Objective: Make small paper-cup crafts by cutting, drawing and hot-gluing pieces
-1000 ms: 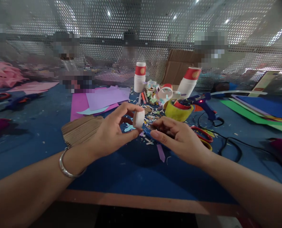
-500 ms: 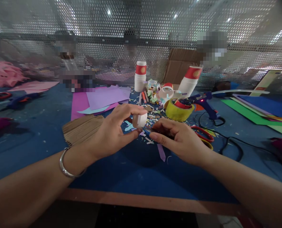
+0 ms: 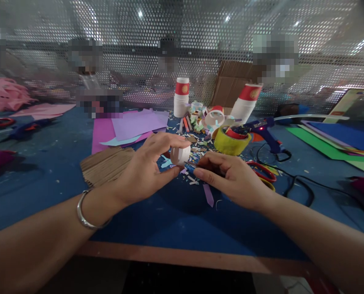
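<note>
Over the table (image 3: pixel 176 228), left fingers (image 3: pixel 175 141) around a shallow white cup (image 3: pixel 182 154), interior unclear, right fingers (image 3: pixel 215 158) around a metal-tipped tool (image 3: pixel 190 164).

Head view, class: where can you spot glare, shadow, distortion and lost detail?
Head view: small bright glare spots across the perforated screen; head view: a soft shadow on the blue table below the left hand and right hand; head view: forearms seemingly stretched toward the lower corners, perhaps wide-angle distortion; head view: pixelated blocks hiding detail at the screen.
</note>
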Tool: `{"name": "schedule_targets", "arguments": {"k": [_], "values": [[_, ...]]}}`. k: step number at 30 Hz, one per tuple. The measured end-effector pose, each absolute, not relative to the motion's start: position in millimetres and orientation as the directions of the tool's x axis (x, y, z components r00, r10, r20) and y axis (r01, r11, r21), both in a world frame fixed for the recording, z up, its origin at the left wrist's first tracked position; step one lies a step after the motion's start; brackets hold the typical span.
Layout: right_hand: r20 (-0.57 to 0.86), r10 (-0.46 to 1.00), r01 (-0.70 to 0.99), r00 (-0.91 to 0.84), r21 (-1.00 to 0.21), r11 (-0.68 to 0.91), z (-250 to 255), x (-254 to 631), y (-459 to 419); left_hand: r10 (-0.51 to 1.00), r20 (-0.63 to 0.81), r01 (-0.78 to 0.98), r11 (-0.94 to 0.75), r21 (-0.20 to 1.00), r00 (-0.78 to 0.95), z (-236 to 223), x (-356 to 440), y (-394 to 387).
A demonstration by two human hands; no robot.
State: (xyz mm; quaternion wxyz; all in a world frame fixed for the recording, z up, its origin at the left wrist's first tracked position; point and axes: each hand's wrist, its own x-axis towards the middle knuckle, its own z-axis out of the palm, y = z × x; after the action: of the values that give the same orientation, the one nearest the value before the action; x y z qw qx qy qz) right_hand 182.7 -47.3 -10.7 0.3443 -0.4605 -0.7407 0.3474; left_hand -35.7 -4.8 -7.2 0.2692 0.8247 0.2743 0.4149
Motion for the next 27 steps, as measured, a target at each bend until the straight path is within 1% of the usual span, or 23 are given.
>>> {"name": "schedule_targets", "arguments": {"k": [9,15,17,23,27], "values": [[0.174,0.921,0.45,-0.349,-0.831,0.327,-13.1,185.8,-45.5,0.696,0.516,0.255,-0.687,0.68,0.499,-4.1,-36.8,-8.0],[0.175,0.915,0.453,-0.364,-0.825,0.338,-12.7,186.2,-46.3,0.667,0.531,0.289,-0.724,0.626,0.522,-3.0,-38.2,-7.1],[0.18,0.913,0.461,-0.365,-0.817,0.346,-12.3,185.9,-46.6,0.668,0.522,0.296,-0.723,0.624,0.53,-3.3,-38.4,-6.8],[0.152,0.916,0.469,-0.371,-0.821,0.326,-12.7,185.3,-44.6,0.721,0.425,0.262,-0.63,0.731,0.547,-5.8,-38.0,-4.7],[0.144,0.916,0.468,-0.375,-0.823,0.321,-13.3,185.7,-44.1,0.741,0.393,0.24,-0.587,0.774,0.545,-7.0,-37.4,-2.5]]}}
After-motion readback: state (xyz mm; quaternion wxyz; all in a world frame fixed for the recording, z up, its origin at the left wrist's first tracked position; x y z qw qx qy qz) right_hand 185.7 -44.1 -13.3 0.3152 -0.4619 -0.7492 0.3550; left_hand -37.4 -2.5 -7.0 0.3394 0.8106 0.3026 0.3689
